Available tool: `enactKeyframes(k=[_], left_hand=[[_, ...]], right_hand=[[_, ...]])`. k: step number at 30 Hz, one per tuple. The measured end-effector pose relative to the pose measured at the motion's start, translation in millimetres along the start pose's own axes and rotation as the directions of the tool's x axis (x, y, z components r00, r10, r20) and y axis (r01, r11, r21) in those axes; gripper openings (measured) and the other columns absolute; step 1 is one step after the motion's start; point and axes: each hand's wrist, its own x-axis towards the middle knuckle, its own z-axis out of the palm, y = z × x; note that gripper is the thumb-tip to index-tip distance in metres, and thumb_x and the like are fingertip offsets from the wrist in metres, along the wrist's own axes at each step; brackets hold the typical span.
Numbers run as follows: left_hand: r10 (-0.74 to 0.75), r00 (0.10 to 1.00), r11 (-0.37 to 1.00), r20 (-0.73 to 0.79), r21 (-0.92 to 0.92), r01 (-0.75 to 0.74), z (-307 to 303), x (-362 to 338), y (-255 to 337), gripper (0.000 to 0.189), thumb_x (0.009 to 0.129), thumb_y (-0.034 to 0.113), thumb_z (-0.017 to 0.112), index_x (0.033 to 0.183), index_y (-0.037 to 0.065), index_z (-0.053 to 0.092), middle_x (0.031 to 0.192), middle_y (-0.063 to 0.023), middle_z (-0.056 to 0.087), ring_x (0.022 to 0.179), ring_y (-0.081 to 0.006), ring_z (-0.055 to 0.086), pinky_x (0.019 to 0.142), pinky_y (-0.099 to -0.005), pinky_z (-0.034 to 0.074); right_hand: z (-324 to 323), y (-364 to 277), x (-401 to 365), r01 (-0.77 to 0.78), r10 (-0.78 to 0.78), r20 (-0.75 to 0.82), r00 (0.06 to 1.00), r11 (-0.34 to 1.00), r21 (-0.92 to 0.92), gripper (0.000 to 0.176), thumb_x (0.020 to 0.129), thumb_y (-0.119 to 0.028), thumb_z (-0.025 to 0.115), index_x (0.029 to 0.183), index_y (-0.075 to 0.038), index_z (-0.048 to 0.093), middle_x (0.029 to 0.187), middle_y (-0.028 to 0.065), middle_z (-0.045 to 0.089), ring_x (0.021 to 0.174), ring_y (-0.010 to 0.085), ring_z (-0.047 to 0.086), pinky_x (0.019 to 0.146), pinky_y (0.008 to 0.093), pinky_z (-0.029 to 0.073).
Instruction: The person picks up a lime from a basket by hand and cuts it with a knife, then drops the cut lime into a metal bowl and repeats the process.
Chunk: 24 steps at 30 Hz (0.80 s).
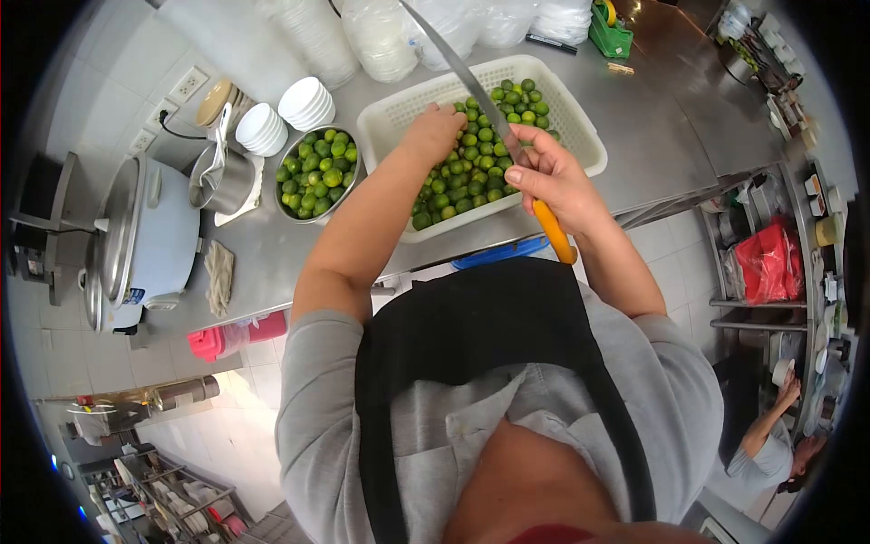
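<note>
Small green limes (467,181) lie in a white perforated plastic basket (385,113), more of them on the side near me. My left hand (435,131) reaches down into the basket at the limes, its fingers curled and their tips partly hidden. Over the basket's right side, my right hand (555,181) grips a knife (462,68) by its orange handle. The long blade points up and away to the left, above the limes. Left of the basket, a round metal bowl (358,186) is heaped with limes.
Stacked white bowls (306,102), a metal pot (222,181), a folded cloth (218,276) and a large cooker (149,231) stand to the left. Bagged plastic containers (376,41) line the back. A green basket (612,34) sits back right. Another person (766,453) works at right shelves.
</note>
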Motion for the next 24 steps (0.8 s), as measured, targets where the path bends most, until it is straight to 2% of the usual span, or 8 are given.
enactKeyframes(k=[5,6,7,8,9,10,13,24], left_hand=[[0.097,0.995,0.995,-0.02,0.008,-0.096,-2.4,-1.5,-7.2,0.027,0.077,0.006,0.064,0.103,0.009,0.062,0.105,-0.0096,0.059,0.102,-0.0246,0.056,0.083,-0.0355,0.049],[-0.119,0.992,0.915,-0.029,-0.392,0.098,-18.7,-9.1,3.3,0.027,0.08,0.005,0.062,0.106,0.007,0.06,0.107,-0.011,0.059,0.1,-0.0225,0.058,0.082,-0.0329,0.05],[-0.315,0.948,0.647,0.05,-0.72,0.253,-32.6,-17.1,12.3,0.026,0.084,0.004,0.059,0.11,0.006,0.058,0.109,-0.0123,0.058,0.097,-0.0204,0.059,0.08,-0.0304,0.052],[-0.303,0.952,0.653,0.05,-0.716,0.246,-40.2,-26.6,15.7,0.026,0.084,0.004,0.059,0.11,0.006,0.058,0.109,-0.0123,0.058,0.097,-0.0204,0.059,0.08,-0.0304,0.052],[-0.289,0.954,0.151,0.081,-0.98,0.129,-46.8,-37.8,17.8,0.028,0.086,0.004,0.058,0.114,0.004,0.054,0.109,-0.014,0.058,0.096,-0.0195,0.06,0.08,-0.0279,0.052],[-0.261,0.96,-0.408,0.103,-0.913,-0.013,-52.2,-47.1,21.5,0.03,0.088,0.004,0.056,0.118,0.002,0.05,0.109,-0.0157,0.057,0.095,-0.0186,0.061,0.08,-0.0254,0.053],[-0.188,0.971,-0.606,0.149,-0.795,0.005,-65.5,-66.8,37.7,0.036,0.089,0.001,0.053,0.123,0.001,0.043,0.108,-0.0174,0.057,0.099,-0.0209,0.06,0.086,-0.0252,0.052],[-0.27,0.952,-0.543,0.143,-0.839,-0.028,-62.5,-94.1,70.2,0.024,0.089,0.007,0.057,0.112,0.001,0.051,0.099,-0.0086,0.061,0.09,-0.0153,0.062,0.078,-0.0282,0.053]], right_hand=[[-7.6,6.8,-4.4,0.012,-0.01,-0.026,1.0,0.999,0.053,0.053,0.085,-0.013,0.065,0.131,-0.004,0.041,0.086,0.0,0.054,0.066,0.0039,0.05,0.051,0.0183,0.042],[-9.8,8.0,-4.8,0.021,-0.017,-0.047,0.999,0.995,0.093,0.053,0.084,-0.015,0.067,0.13,-0.006,0.043,0.087,0.0,0.057,0.067,0.0043,0.052,0.051,0.0196,0.041],[-11.6,6.1,-5.2,0.03,-0.025,-0.058,0.998,0.995,0.097,0.053,0.084,-0.015,0.067,0.13,-0.006,0.043,0.087,0.0,0.057,0.067,0.0043,0.052,0.051,0.0196,0.041],[-12.6,3.2,-5.7,0.013,-0.008,-0.045,0.999,0.993,0.119,0.053,0.085,-0.013,0.064,0.131,-0.005,0.041,0.085,-0.0002,0.055,0.068,0.0041,0.051,0.05,0.0182,0.042],[-13.1,1.1,-5.6,-0.004,0.008,-0.029,1.0,0.99,0.141,0.053,0.086,-0.01,0.062,0.133,-0.004,0.04,0.083,-0.0003,0.052,0.068,0.004,0.05,0.05,0.0169,0.043],[-12.9,0.7,-4.6,0.002,0.003,-0.033,0.999,0.99,0.141,0.053,0.086,-0.01,0.062,0.133,-0.004,0.04,0.083,-0.0003,0.052,0.068,0.004,0.05,0.05,0.0169,0.043],[-6.3,0.1,1.4,-0.005,0.008,-0.018,1.0,0.988,0.152,0.054,0.085,-0.009,0.063,0.134,-0.005,0.04,0.084,-0.0002,0.053,0.07,0.0041,0.05,0.05,0.017,0.043],[39.9,7.2,11.6,0.156,-0.144,0.12,0.982,0.982,-0.106,0.071,0.078,-0.003,0.069,0.138,-0.011,0.032,0.085,0.0012,0.053,0.075,0.0059,0.049,0.067,0.0222,0.04]])
